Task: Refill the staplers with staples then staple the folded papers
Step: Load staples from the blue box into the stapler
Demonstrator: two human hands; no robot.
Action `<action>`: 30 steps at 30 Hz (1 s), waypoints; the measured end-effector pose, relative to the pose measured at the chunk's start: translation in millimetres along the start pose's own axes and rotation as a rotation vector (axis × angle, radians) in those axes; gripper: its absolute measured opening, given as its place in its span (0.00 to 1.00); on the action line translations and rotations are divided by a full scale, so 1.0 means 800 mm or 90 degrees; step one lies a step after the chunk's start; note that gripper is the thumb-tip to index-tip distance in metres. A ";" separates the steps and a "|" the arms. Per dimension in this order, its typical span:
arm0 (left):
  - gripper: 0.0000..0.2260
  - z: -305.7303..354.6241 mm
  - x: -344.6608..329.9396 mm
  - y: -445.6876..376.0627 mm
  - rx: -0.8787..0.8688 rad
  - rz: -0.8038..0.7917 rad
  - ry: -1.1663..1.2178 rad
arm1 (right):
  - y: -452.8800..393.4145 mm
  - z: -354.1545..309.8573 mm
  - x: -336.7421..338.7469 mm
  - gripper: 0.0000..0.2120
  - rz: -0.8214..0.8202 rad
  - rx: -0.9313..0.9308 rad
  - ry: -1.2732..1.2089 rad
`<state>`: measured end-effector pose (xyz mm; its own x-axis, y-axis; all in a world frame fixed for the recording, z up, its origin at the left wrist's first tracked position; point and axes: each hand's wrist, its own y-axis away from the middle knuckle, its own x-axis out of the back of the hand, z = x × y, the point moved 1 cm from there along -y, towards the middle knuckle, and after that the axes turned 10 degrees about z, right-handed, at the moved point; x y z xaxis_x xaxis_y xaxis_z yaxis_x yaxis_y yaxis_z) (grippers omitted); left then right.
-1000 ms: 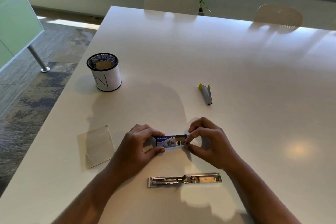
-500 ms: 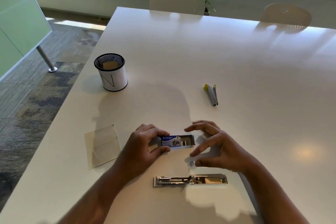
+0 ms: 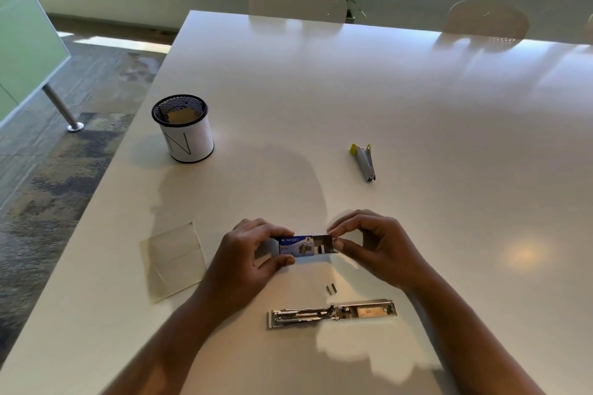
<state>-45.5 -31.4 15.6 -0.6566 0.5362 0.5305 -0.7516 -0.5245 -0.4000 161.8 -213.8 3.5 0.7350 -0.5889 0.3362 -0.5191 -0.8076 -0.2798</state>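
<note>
1. The left hand gripped the blue sleeve of the staple box, thumb below and fingers on top, so the box would not slip.
2. The right hand pinched the end of the box's pulled-out tray, likely to get at the staples inside.
3. A small bit of staples lay on the table just below the box, close to where it would be needed.
4. The silver stapler lay opened out flat near the person, so its track could be filled.
5. A folded paper waited to the left, within easy reach.
6. A small yellow stapler and a mesh cup sat farther back, out of the way.
</note>
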 end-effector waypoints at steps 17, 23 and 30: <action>0.16 0.002 -0.003 0.002 0.000 -0.002 0.001 | 0.005 -0.001 -0.008 0.14 0.052 0.076 0.015; 0.18 0.003 -0.002 0.002 0.019 -0.003 0.018 | 0.003 0.001 -0.006 0.12 0.028 0.116 0.017; 0.22 0.002 -0.004 0.002 0.019 -0.014 0.031 | 0.002 -0.001 -0.011 0.10 0.014 0.134 0.029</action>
<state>-44.8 -34.9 14.3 -0.6428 0.5792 0.5013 -0.7641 -0.5315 -0.3656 154.3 -209.9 1.1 0.7016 -0.6112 0.3663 -0.4288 -0.7727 -0.4681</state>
